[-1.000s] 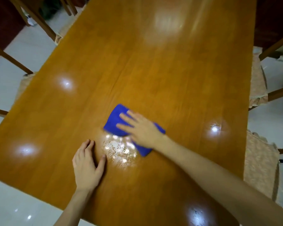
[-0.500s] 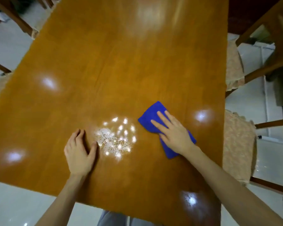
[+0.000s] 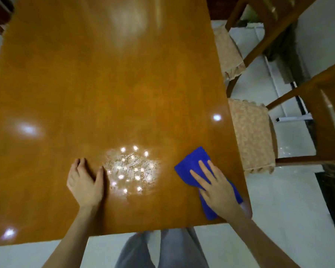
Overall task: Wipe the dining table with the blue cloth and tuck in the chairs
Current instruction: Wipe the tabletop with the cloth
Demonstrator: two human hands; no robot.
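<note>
The glossy wooden dining table [image 3: 108,89] fills most of the view. Near its front right corner lies the blue cloth [image 3: 193,163], pressed flat under my right hand [image 3: 217,188], whose fingers are spread over it. My left hand [image 3: 85,182] rests palm down on the bare tabletop, holding nothing. Between the two hands a bright patch of light reflections [image 3: 132,169] shows on the wood. Two wooden chairs with patterned seat covers stand along the right side: a near chair [image 3: 249,136] and a far chair [image 3: 228,53], both partly out from the table.
The table's front edge runs just below my hands, with my grey trouser legs [image 3: 162,248] and white floor tiles [image 3: 278,206] beyond it. The near chair's backrest [image 3: 327,120] sticks out at the right. A dark chair part shows at the top left corner.
My right hand has slid the blue cloth rightward, from beside the shiny patch to the table's right front corner. My left hand has stayed planted. The view has shifted right.
</note>
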